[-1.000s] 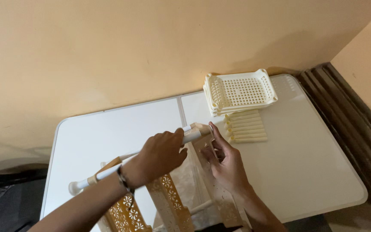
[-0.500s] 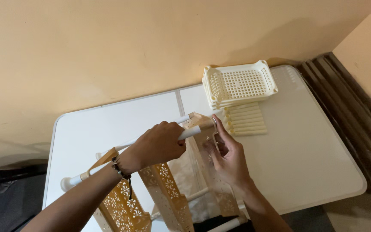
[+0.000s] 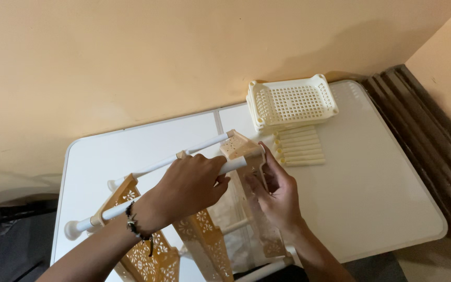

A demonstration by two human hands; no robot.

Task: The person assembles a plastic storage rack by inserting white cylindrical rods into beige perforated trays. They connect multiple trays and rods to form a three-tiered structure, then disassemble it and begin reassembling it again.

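A plastic shelf rack lies on its side on the white folding table [image 3: 371, 198], with orange patterned trays [image 3: 142, 253] joined by white tubes. My left hand [image 3: 191, 185] is closed round one white tube [image 3: 131, 203] near its far end. My right hand [image 3: 275, 190] grips the edge of the top cream tray [image 3: 241, 149] of the rack, right beside the tube's tip. A second white tube [image 3: 184, 154] runs parallel behind my left hand.
A stack of cream perforated trays [image 3: 291, 102] stands at the table's far edge against the peach wall. Several short cream tubes [image 3: 298, 149] lie side by side just in front of it. Dark slats [image 3: 424, 136] lean at the right.
The view has shifted and the rack has risen into sight. My left hand has slid the white tube toward the cream tray, and my right hand stays at the tray's edge.
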